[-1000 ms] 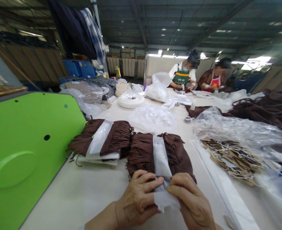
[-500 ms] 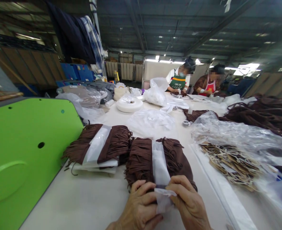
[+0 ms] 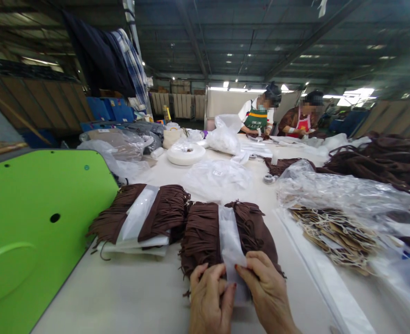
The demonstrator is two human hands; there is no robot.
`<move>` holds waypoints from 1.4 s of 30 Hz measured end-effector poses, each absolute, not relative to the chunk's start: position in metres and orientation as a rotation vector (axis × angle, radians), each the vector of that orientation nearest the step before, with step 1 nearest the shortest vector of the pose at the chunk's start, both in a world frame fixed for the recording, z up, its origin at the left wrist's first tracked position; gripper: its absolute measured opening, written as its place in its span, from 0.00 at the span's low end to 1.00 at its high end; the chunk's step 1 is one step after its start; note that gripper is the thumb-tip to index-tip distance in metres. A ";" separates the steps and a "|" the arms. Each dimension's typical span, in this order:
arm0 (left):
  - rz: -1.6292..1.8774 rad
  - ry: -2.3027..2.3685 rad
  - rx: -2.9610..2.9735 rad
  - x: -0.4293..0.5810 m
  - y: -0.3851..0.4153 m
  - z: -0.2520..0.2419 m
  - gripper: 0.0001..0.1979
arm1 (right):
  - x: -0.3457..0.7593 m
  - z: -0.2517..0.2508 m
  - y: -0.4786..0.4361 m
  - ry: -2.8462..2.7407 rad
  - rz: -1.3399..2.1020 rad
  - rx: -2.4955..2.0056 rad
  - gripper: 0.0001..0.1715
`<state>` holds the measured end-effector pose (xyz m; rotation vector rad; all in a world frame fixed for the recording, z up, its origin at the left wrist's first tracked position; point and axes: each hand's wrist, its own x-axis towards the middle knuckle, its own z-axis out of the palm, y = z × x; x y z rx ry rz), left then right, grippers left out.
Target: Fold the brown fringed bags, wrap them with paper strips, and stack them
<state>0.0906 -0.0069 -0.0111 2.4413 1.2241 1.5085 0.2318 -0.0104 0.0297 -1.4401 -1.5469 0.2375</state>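
Head view, near to far. Left hand [image 3: 212, 297]: fingers bent, tips at the left edge of a white strip [image 3: 230, 232]. Right hand [image 3: 265, 290]: thumb and fingertips at the strip's right edge. For both, pinching or merely pressing: cannot tell. Brown fringed bundle [image 3: 201, 234]: on the table [image 3: 121, 297], directly beyond the hands, strip around its middle. Second banded bundle [image 3: 166, 204]: just beside, left. Green panel [image 3: 62, 185]: upright, bounding the left side. String-looped tags [image 3: 333, 236]: piled right, clear plastic [image 3: 344, 185] bunched beyond. White roll [image 3: 186, 155]: farther back. Two co-workers [image 3: 257, 118]: far edge. Obscured: bundle's near edge, behind the hands; strip's lower end, partly under left fingers. Cut off: both wrists, below; green panel, left; dark brown heap [image 3: 389, 157], right. Indistinct: co-workers' handwork.
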 end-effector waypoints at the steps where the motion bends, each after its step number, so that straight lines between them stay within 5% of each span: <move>1: 1.547 1.248 2.439 0.094 -0.007 -0.011 0.14 | 0.231 0.029 -0.009 -1.544 0.234 -1.460 0.21; 10: 1.397 1.369 2.651 0.103 -0.008 -0.001 0.14 | 0.228 0.022 -0.005 -1.512 0.318 -1.661 0.12; 28: 1.194 1.432 2.991 0.106 -0.004 0.009 0.17 | 0.231 0.019 -0.008 -1.524 0.260 -1.600 0.11; 37: 1.124 1.496 2.972 0.105 -0.004 0.012 0.17 | 0.233 0.029 -0.011 -1.618 -0.146 -1.423 0.06; 42: 1.233 1.433 2.908 0.106 -0.001 0.008 0.15 | 0.234 0.036 -0.009 -1.959 -0.388 -1.323 0.16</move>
